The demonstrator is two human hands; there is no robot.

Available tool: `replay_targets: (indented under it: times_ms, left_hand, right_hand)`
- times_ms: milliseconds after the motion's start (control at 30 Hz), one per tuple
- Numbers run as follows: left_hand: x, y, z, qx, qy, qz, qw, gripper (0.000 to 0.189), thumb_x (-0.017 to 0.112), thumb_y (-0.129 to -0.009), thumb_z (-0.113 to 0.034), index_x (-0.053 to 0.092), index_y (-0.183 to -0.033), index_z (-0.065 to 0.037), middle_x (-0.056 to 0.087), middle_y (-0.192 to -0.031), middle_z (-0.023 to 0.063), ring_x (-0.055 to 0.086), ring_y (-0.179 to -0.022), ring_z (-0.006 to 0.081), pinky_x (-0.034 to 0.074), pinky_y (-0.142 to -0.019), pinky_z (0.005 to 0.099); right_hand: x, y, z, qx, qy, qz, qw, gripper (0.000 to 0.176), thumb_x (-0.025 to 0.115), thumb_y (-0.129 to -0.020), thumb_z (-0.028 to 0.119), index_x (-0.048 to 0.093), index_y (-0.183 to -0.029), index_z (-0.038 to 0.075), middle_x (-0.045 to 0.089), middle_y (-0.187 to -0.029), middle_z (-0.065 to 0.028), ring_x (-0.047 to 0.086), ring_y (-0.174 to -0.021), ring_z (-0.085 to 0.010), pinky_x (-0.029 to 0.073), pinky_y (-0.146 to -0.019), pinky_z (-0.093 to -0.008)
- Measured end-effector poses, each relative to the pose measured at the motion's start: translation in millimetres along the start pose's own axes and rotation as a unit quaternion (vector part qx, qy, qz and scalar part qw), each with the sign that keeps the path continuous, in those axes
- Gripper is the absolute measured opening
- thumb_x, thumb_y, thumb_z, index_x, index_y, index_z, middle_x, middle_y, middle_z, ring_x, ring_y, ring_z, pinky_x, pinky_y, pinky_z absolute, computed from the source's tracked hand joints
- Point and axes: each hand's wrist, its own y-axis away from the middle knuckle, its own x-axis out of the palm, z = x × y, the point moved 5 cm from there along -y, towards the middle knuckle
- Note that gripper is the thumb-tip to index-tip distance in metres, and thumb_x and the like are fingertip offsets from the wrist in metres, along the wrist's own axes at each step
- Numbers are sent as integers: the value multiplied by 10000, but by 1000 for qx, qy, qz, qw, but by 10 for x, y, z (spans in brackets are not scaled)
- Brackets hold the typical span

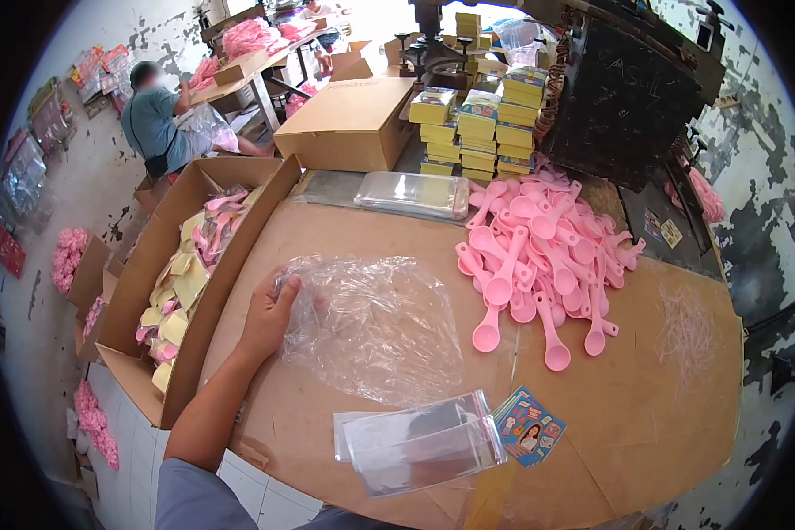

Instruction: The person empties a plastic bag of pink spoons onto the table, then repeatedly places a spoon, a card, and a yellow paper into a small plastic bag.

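Observation:
My left hand (269,314) is closed on the left edge of a crumpled clear plastic bag (380,327), which lies spread over the cardboard-covered table. My right hand is not in view. Nearer to me lie flat clear sleeves (420,446), overlapping one another, and their right end touches a fanned group of blue printed cards (530,428). A large heap of pink double-ended spoons (548,252) covers the right rear of the table. Behind the bag rests a stack of clear sleeves (412,194).
A long open carton (112,353) with packed pieces borders the table's left side. Behind stand a closed box (349,119), yellow-edged card stacks (477,132) and a black machine panel (627,97). Thin plastic strands (687,331) lie at right. Another person (155,119) sits at far left.

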Motion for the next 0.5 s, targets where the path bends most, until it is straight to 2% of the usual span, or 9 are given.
replay_targets:
  times_ms: [67,167,500]
  left_hand:
    - [-20,-10,25,21,-27,-11,999,308,541,-1094,-254,630,-1229,8,685,-1037,25,629,-919,83,520,-826,257]
    - [45,19,-79,-3,21,-5,1000,311,541,-1094,-257,625,-1230,9,689,-1036,28,642,-917,84,530,-821,258]
    - [34,17,-67,-10,17,-6,1000,327,551,-1090,-262,612,-1256,12,700,-1045,49,669,-900,106,561,-800,271]
  right_hand:
    - [26,13,14,0,-3,0,1000,370,585,-994,219,631,-1284,-7,724,-1150,-204,697,-1047,-381,548,-935,-424]
    - [23,-2,16,2,-6,1,1000,372,586,-994,219,630,-1287,-7,723,-1155,-205,696,-1050,-381,547,-937,-423]
    - [43,-64,29,-1,-9,2,1000,379,588,-992,219,624,-1297,-4,718,-1173,-208,693,-1063,-380,544,-943,-422]
